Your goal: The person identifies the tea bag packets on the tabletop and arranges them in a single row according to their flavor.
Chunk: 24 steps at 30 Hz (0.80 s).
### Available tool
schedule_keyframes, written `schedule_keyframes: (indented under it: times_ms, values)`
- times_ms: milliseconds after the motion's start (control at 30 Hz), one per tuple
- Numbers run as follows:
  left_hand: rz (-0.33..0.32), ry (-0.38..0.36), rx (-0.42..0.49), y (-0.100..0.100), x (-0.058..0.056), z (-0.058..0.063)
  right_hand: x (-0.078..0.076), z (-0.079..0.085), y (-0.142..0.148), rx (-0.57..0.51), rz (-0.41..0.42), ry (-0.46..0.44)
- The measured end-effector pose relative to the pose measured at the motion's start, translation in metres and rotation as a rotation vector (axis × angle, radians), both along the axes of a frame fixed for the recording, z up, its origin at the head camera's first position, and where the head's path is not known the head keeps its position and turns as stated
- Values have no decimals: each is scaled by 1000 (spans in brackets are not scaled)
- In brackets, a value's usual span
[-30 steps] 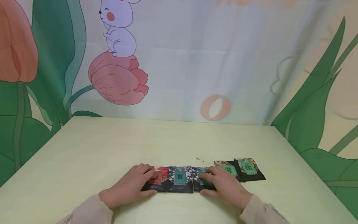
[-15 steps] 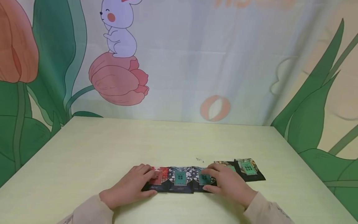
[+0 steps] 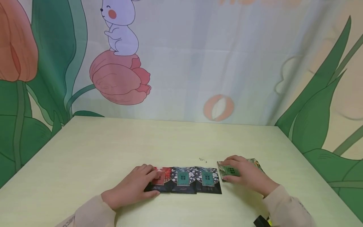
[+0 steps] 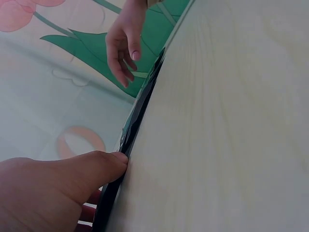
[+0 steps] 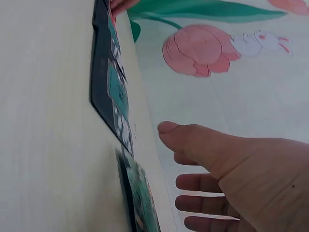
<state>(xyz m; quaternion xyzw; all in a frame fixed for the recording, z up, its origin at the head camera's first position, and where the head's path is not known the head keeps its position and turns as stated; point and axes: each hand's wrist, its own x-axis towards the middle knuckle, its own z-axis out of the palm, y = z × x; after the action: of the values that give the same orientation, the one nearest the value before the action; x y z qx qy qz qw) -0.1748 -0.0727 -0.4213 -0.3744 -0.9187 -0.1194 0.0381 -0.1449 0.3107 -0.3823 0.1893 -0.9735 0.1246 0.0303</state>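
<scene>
Left hand (image 3: 134, 184) rests relaxed on the red packet (image 3: 163, 179), thumb along its near edge – light pressure is plenty, or the blue packet (image 3: 183, 181) beside it could skew. Right hand (image 3: 246, 171) hovers with fingers apart over the green packet (image 3: 231, 171) on the surface (image 3: 127, 142); I'd go flat-fingered there – pinching would probably crease it

Pale wood-grain table (image 3: 127, 142), with some tiny dark specks (image 3: 201, 159) on it, too small to make out. Behind it there's a pretty cute printed curtain (image 3: 181, 69): white rabbit (image 3: 123, 39) sitting on a pink tulip (image 3: 119, 80), big orange tulip (image 3: 18, 41) at the left edge, pointy green leaves (image 3: 313, 116) on the right, plus an orange oval (image 3: 209, 107) down near the table's back edge.
</scene>
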Motion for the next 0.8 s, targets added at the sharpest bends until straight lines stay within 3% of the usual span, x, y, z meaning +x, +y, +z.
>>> schedule_keyframes:
  times_ms: [333, 800]
  values:
    - [13, -27, -4, 1, 0, 1, -7, -2, 22, 19, -7, -82]
    - [21, -35, -9, 2, 1, 3, -10, -9, 28, 37, 6, -159]
